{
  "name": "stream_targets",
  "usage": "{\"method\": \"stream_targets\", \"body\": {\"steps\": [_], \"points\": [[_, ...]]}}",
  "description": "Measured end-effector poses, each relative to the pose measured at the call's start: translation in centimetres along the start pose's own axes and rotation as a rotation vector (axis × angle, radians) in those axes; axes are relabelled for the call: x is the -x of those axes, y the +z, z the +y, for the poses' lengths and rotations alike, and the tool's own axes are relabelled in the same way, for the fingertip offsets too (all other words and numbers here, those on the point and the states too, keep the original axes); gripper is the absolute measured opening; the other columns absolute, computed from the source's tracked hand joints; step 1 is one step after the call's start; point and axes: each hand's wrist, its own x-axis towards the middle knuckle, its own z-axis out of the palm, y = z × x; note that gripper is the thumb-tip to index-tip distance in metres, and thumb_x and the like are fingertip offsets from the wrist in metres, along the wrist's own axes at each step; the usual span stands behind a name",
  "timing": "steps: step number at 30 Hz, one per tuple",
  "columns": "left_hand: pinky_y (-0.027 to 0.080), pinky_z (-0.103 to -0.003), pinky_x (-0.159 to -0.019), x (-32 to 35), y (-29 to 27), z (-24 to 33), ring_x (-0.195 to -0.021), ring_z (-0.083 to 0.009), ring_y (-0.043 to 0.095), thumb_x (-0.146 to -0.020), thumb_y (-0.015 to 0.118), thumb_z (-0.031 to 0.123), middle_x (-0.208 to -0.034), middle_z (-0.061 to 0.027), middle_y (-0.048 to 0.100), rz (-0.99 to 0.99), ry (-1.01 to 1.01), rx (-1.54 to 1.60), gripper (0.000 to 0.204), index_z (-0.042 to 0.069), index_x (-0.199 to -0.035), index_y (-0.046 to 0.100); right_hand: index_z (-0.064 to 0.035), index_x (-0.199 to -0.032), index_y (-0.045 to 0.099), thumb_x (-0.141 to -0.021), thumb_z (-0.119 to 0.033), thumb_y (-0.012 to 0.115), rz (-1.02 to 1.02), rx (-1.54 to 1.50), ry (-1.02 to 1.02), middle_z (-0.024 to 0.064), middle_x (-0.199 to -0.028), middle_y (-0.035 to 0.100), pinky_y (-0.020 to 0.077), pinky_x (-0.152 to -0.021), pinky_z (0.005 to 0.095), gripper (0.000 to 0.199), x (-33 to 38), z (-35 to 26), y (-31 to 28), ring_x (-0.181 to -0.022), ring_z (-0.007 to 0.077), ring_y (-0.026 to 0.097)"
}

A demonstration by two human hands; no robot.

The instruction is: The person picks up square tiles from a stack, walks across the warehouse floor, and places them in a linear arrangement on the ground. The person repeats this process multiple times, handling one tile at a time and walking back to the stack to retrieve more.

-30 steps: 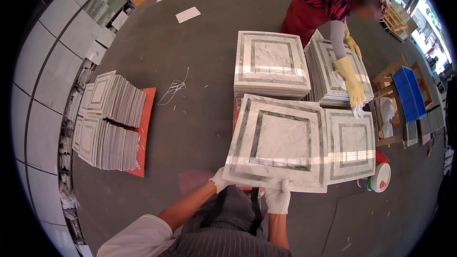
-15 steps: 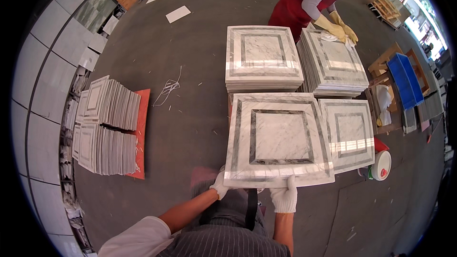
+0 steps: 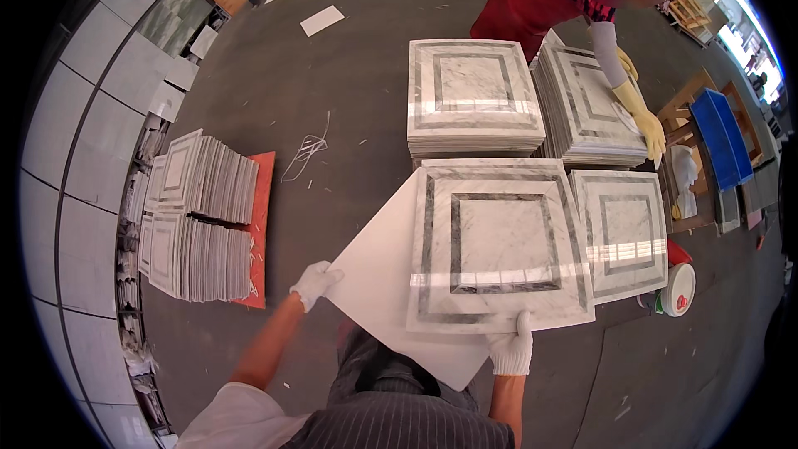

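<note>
My gloved left hand (image 3: 314,283) pinches a corner of a plain white sheet (image 3: 374,270), which slants out from under a marble-patterned tile (image 3: 503,241). The tile is square, glossy white with grey veins and dark inlaid frames. At its near edge my gloved right hand (image 3: 509,347) grips it, thumb on top and fingers hidden below. Part of the sheet also shows beneath the tile's near edge, close to my body. Whether the tile rests on a pile or is held up cannot be told.
Beyond stand a tile stack (image 3: 474,96) and another (image 3: 590,104), which a person in yellow gloves (image 3: 644,120) wipes with a cloth. A tile (image 3: 622,233) lies right, beside a white bucket (image 3: 679,289). Stacked tiles (image 3: 212,183) stand on a red pallet (image 3: 264,229) at left.
My left hand has left the tile's near-left corner and moved left, now holding the white sheet that has come into view. My right hand keeps its grip. The co-worker's arm has swung nearer.
</note>
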Motion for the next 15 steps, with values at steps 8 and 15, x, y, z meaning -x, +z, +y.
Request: {"method": "stream_targets", "body": {"steps": [8, 15], "points": [[0.049, -0.029, -0.065, -0.8, -3.4, 2.7, -0.071, -0.0124, 0.059, -0.087, 0.066, 0.028, -0.083, -0.0034, 0.063, -0.133, -0.069, -0.150, 0.027, 0.002, -0.094, 0.062, -0.0030, -0.119, 0.053, -0.097, -0.032, 0.052, 0.006, 0.020, 0.003, 0.0172, -0.116, 0.060, 0.0474, -0.090, 0.0533, 0.037, -0.7, 0.3, -1.4, -0.104, 0.0353, 0.058], [0.044, -0.028, -0.062, -0.8, -4.8, 2.1, -0.069, -0.0107, 0.054, -0.086, 0.067, 0.025, -0.080, -0.0017, 0.061, -0.061, -0.050, -0.182, 0.023, 0.004, -0.091, 0.062, -0.0059, -0.116, 0.055, -0.097, -0.036, 0.051, -0.013, 0.074, -0.023, 0.0167, -0.112, 0.062, 0.0483, -0.088, 0.0529, 0.036, -1.7, 0.3, -2.6, -0.099, 0.0359, 0.060]]}}
